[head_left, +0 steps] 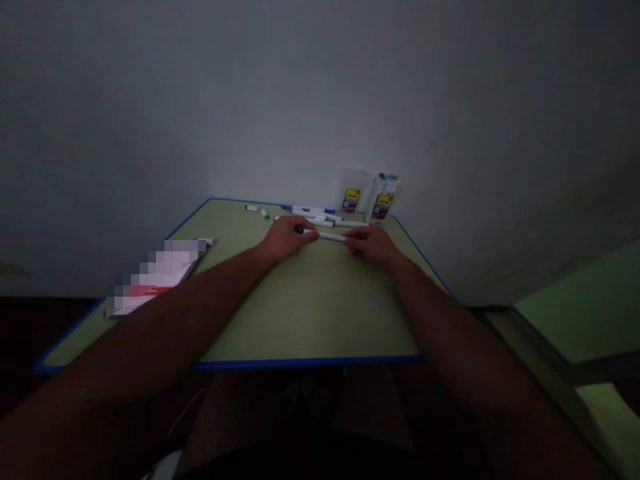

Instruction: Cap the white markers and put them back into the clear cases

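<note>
Both my hands rest on a green desk [300, 313] with a blue edge. My left hand [286, 239] is closed around the blue-capped end of a white marker [330, 236] that lies flat on the desk. At the marker's other end my right hand [373, 245] pinches it with closed fingers. Just beyond my hands lie several more white markers [315, 215] in a loose pile, and two short green-tipped pieces [260, 211] lie to their left.
Two clear marker packs [383, 199] stand against the grey wall at the desk's far right corner, one with coloured caps showing. A blurred flat booklet [155, 277] lies at the desk's left edge. Another green desk [585, 313] stands to the right.
</note>
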`<move>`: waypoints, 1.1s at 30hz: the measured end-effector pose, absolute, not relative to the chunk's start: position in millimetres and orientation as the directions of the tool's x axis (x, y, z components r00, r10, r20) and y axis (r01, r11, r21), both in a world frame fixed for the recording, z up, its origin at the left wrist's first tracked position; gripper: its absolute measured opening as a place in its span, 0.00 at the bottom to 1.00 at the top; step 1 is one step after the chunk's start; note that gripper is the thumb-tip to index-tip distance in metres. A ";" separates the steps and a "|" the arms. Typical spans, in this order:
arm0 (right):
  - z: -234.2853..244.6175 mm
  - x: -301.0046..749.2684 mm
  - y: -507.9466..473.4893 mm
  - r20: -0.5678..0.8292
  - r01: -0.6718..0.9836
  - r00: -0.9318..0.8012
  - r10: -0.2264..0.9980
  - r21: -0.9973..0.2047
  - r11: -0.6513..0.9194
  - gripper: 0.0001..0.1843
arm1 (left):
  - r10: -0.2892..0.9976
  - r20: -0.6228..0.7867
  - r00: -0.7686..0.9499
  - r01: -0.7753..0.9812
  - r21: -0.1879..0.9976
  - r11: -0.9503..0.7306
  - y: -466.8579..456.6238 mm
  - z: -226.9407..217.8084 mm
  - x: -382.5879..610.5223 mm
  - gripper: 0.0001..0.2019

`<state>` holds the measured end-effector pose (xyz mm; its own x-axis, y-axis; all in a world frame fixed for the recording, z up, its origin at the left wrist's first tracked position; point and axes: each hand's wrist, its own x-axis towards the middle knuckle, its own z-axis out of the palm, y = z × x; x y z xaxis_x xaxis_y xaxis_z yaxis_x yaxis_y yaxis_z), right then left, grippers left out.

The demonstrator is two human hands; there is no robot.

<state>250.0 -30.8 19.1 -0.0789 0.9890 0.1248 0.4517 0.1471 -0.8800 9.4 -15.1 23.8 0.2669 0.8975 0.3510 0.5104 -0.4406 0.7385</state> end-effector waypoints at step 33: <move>21.1 239.9 -34.2 0.253 0.086 -0.156 0.955 -0.959 0.268 0.20 | 0.930 0.263 0.257 0.418 0.837 -0.352 4.9 10.4 -7.2 0.08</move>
<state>239.9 -34.2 21.1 -0.1558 0.9548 0.2532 0.0857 0.2684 -0.9595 -7.2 4.9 10.4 0.2569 0.9301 0.2627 0.4181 -0.3520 0.8374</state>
